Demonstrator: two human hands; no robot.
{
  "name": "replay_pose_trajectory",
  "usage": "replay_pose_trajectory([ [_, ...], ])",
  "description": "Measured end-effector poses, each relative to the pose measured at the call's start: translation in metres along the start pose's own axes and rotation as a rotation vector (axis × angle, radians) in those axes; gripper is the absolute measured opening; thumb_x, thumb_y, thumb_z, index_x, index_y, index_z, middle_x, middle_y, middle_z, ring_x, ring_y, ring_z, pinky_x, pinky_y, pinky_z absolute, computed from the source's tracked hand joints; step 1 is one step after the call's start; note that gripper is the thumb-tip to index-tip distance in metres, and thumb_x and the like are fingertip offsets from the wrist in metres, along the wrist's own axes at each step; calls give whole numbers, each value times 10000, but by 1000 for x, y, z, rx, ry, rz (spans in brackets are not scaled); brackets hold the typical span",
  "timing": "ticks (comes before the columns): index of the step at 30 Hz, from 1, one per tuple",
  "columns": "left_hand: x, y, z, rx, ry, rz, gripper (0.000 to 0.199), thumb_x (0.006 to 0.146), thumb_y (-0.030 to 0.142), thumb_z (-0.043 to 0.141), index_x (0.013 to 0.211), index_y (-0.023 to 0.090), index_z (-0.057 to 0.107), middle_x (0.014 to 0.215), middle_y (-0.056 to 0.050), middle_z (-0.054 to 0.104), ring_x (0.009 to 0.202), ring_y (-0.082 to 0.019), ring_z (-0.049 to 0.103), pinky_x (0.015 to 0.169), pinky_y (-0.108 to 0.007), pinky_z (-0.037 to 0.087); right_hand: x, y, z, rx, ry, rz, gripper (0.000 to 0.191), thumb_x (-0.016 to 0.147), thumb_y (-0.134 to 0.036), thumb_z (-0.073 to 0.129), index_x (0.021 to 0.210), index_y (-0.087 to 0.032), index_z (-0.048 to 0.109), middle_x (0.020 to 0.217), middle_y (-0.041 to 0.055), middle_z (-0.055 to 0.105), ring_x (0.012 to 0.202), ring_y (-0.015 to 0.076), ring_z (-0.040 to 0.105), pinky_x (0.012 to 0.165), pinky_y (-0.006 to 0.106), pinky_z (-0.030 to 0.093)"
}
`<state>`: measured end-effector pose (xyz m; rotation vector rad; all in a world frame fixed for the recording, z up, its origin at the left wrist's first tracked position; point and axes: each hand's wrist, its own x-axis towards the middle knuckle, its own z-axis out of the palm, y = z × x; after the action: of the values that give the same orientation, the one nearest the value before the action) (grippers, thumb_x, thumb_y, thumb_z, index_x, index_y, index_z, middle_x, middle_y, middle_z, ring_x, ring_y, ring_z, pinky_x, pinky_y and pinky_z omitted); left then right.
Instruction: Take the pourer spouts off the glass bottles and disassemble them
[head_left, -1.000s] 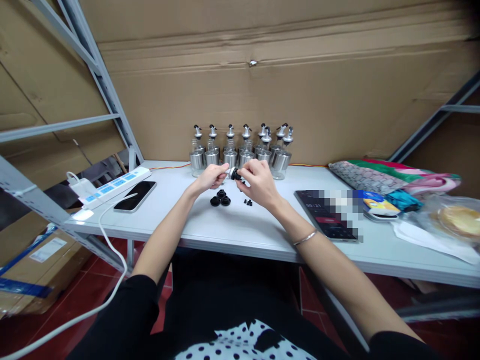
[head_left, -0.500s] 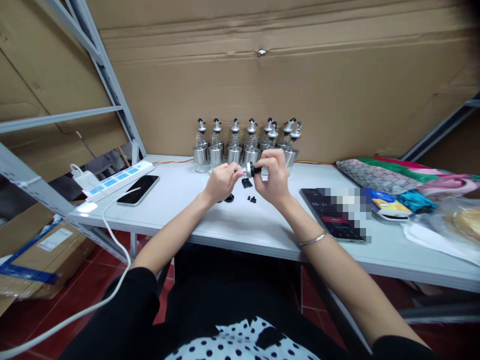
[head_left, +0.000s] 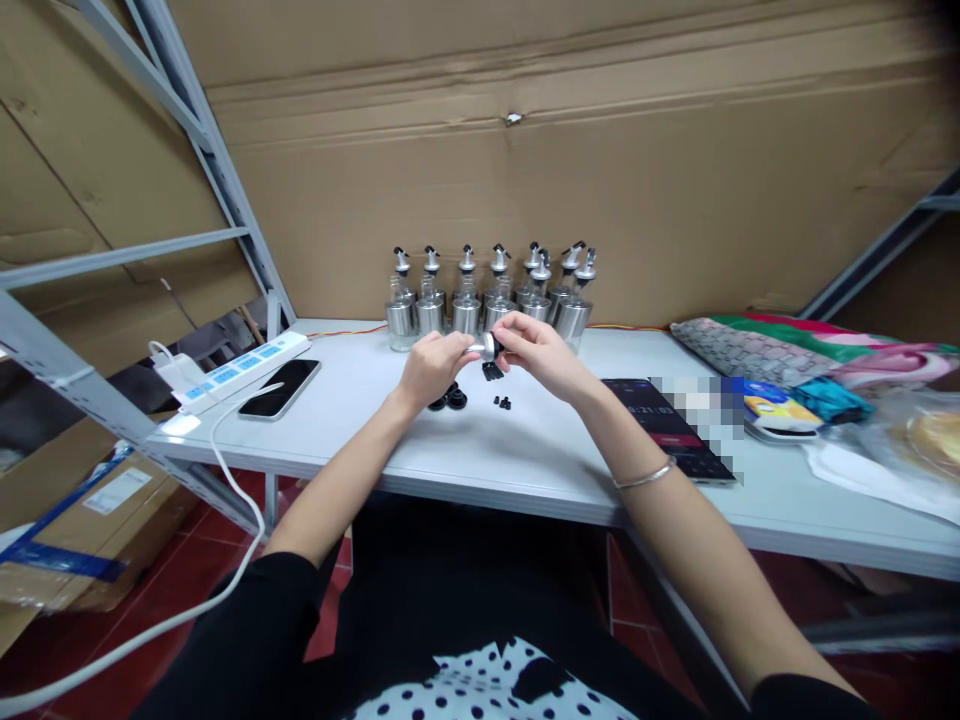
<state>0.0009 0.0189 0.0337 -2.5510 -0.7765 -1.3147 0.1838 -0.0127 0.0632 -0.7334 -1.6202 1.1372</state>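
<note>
A silver bottle pourer with a black stopper end is held sideways above the table. My left hand is closed around its spout end. The fingers of my right hand pinch the black end from the other side. Below my left hand lie black round stoppers, partly covered by it. Black caps lie just under the pourer, with several tiny black pieces closer to me. Behind my hands stand several glass bottles with steel sleeves, with silver pourers seen above them.
On the left of the white table are a power strip with a plugged-in charger and a phone. To the right lie a phone showing a timer, a colourful packet and patterned cloth. Cardboard rises behind.
My right hand has turned and its fingers now reach farther over the pourer's black end. Both hands and the pourer have shifted slightly left. More of the black stoppers shows.
</note>
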Motion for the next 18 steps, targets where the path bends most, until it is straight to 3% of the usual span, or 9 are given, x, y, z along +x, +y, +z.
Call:
replay_pose_trajectory([
  [9,1,-11,1,-119,37,-170,571,892,655,228,709,191,507,602,-13,494,573,-149,403,643,-263,337,6,9,7,-112,120,-179,372,709,-532,668,764,-211,487,674,-18,570,630,119,558,648,276,481],
  [13,1,-10,2,-251,47,-269,539,902,632,258,654,195,452,565,14,453,545,-124,422,580,-240,312,6,15,8,-235,168,-262,239,762,-405,636,835,-207,523,807,23,611,762,158,601,744,314,495],
  [18,1,-6,4,-426,38,-406,555,882,659,277,600,194,390,478,47,398,464,-86,393,495,-221,297,3,14,5,-483,178,-481,65,781,-220,587,819,-200,540,954,66,624,946,201,597,869,372,465],
])
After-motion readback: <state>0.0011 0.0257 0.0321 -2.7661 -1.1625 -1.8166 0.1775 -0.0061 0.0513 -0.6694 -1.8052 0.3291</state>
